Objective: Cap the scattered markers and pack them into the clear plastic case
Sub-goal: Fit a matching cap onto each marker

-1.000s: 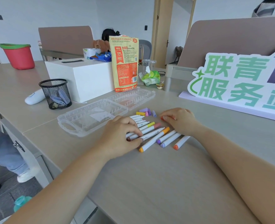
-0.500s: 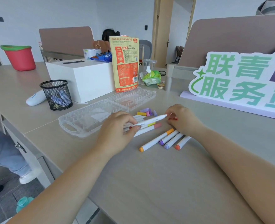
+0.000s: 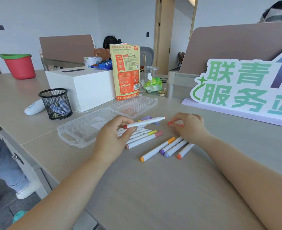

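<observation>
My left hand [image 3: 115,138] holds a white marker [image 3: 145,123] with a red end and a bare red tip, lifted above the table and pointing right. My right hand [image 3: 189,127] pinches a small red cap [image 3: 169,124] a short gap from that tip. Under my left hand lies a row of white markers [image 3: 141,136], one capped yellow, one pink. Several more markers [image 3: 166,148] lie by my right wrist, with orange and purple ends. Loose purple caps [image 3: 147,117] sit behind the held marker. The clear plastic case [image 3: 90,125] lies open to the left, with nothing in it.
A black mesh pen cup [image 3: 55,103], a white box [image 3: 82,87] and an orange snack pouch [image 3: 126,72] stand behind the case. A large green-lettered sign [image 3: 243,87] stands at the right. A red bucket [image 3: 19,66] is far left. A person's leg shows below the table's left edge.
My left hand picked one marker out of the row and raised it. My right hand took up the red cap and now holds it near the marker's tip.
</observation>
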A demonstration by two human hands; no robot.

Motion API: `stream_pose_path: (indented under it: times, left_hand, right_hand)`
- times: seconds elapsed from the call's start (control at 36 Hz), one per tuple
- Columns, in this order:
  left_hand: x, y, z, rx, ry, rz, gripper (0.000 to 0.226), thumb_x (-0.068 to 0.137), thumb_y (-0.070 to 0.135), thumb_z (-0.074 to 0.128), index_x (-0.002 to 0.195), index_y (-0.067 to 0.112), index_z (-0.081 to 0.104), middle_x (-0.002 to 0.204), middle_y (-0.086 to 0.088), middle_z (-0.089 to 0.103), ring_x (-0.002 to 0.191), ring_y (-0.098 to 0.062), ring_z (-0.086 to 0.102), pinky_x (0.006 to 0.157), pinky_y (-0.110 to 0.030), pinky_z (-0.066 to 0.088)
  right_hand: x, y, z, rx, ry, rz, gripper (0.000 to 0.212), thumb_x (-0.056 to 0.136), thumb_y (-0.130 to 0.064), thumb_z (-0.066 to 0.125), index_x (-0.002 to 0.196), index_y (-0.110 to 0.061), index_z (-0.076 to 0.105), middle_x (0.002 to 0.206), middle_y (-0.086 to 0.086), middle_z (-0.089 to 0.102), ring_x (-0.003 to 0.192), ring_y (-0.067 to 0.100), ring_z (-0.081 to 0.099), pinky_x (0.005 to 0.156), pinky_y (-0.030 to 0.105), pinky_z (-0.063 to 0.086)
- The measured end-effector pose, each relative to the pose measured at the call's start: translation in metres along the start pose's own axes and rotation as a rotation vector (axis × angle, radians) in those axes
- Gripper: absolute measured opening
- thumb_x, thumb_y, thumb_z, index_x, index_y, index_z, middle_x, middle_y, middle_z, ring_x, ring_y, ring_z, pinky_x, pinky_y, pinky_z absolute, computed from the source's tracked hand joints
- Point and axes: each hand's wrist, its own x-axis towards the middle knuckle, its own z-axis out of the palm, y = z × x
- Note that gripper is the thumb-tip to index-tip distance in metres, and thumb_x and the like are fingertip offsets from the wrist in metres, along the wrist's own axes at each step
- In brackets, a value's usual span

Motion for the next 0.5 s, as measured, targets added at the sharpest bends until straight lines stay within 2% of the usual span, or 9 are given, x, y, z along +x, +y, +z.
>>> stream_pose_path:
  times: [0.06, 0.14, 0.17, 0.22, 0.25, 0.31, 0.36, 0.5]
  left_hand:
    - [0.0, 0.001, 0.0, -0.018, 0.015, 0.0, 0.027, 0.086, 0.009, 0.067, 0.08, 0.035, 0.059, 0.089, 0.009, 0.064, 0.089, 0.004, 0.055, 0.057, -0.002, 0.043]
    - [0.003, -0.006, -0.001, 0.034, 0.041, 0.001, 0.025, 0.085, 0.013, 0.069, 0.081, 0.036, 0.06, 0.086, 0.013, 0.066, 0.087, 0.001, 0.057, 0.065, 0.001, 0.038]
    - [0.003, -0.008, -0.001, 0.04, 0.047, -0.007, 0.024, 0.084, 0.014, 0.069, 0.082, 0.035, 0.06, 0.085, 0.014, 0.066, 0.086, 0.002, 0.057, 0.067, 0.002, 0.036]
    - [0.004, -0.009, -0.001, 0.034, 0.048, -0.019, 0.021, 0.084, 0.015, 0.069, 0.083, 0.034, 0.061, 0.084, 0.016, 0.065, 0.085, 0.005, 0.057, 0.069, 0.001, 0.035]
    - [0.004, -0.009, -0.001, 0.03, 0.046, -0.022, 0.021, 0.084, 0.015, 0.069, 0.083, 0.034, 0.061, 0.083, 0.017, 0.065, 0.084, 0.006, 0.056, 0.07, 0.001, 0.034]
    - [0.004, -0.009, -0.002, 0.026, 0.044, -0.022, 0.022, 0.084, 0.015, 0.069, 0.083, 0.035, 0.061, 0.083, 0.017, 0.065, 0.084, 0.008, 0.056, 0.071, 0.002, 0.034]
    - [0.004, -0.009, -0.002, 0.026, 0.042, -0.024, 0.022, 0.085, 0.015, 0.069, 0.083, 0.036, 0.061, 0.083, 0.017, 0.065, 0.085, 0.007, 0.056, 0.071, 0.001, 0.035]
    - [0.004, -0.008, -0.002, 0.018, 0.037, -0.019, 0.023, 0.086, 0.015, 0.068, 0.083, 0.037, 0.06, 0.085, 0.016, 0.066, 0.086, 0.005, 0.056, 0.071, 0.001, 0.035]
  right_hand:
    - [-0.002, -0.004, -0.002, 0.123, -0.005, -0.009, 0.011, 0.093, -0.03, 0.055, 0.095, -0.026, 0.066, 0.093, -0.02, 0.062, 0.098, 0.006, 0.052, 0.109, 0.035, 0.024]
    - [-0.001, -0.005, -0.004, 0.301, -0.04, 0.001, 0.003, 0.087, -0.029, 0.064, 0.089, -0.029, 0.065, 0.092, -0.021, 0.066, 0.098, 0.001, 0.058, 0.104, 0.039, 0.034]
    - [-0.002, -0.006, -0.006, 0.37, -0.054, 0.022, 0.003, 0.085, -0.029, 0.067, 0.088, -0.03, 0.066, 0.092, -0.02, 0.067, 0.095, -0.001, 0.06, 0.101, 0.037, 0.039]
    - [-0.004, -0.008, -0.011, 0.511, -0.082, 0.056, 0.008, 0.083, -0.024, 0.07, 0.09, -0.028, 0.068, 0.095, -0.015, 0.068, 0.076, -0.008, 0.059, 0.084, 0.022, 0.045]
    - [-0.005, -0.009, -0.014, 0.564, -0.097, 0.055, 0.01, 0.083, -0.02, 0.07, 0.093, -0.024, 0.069, 0.096, -0.011, 0.068, 0.064, -0.011, 0.057, 0.072, 0.014, 0.044]
    - [-0.006, -0.009, -0.018, 0.612, -0.111, 0.051, 0.012, 0.084, -0.016, 0.07, 0.096, -0.017, 0.069, 0.099, -0.007, 0.068, 0.05, -0.012, 0.052, 0.057, 0.007, 0.038]
    - [-0.007, -0.009, -0.02, 0.627, -0.117, 0.044, 0.012, 0.085, -0.015, 0.069, 0.096, -0.017, 0.069, 0.099, -0.007, 0.068, 0.048, -0.012, 0.051, 0.053, 0.006, 0.036]
    - [-0.008, -0.01, -0.022, 0.609, -0.134, -0.004, 0.013, 0.088, -0.012, 0.065, 0.097, -0.02, 0.07, 0.098, -0.008, 0.068, 0.055, -0.013, 0.053, 0.057, 0.006, 0.037]
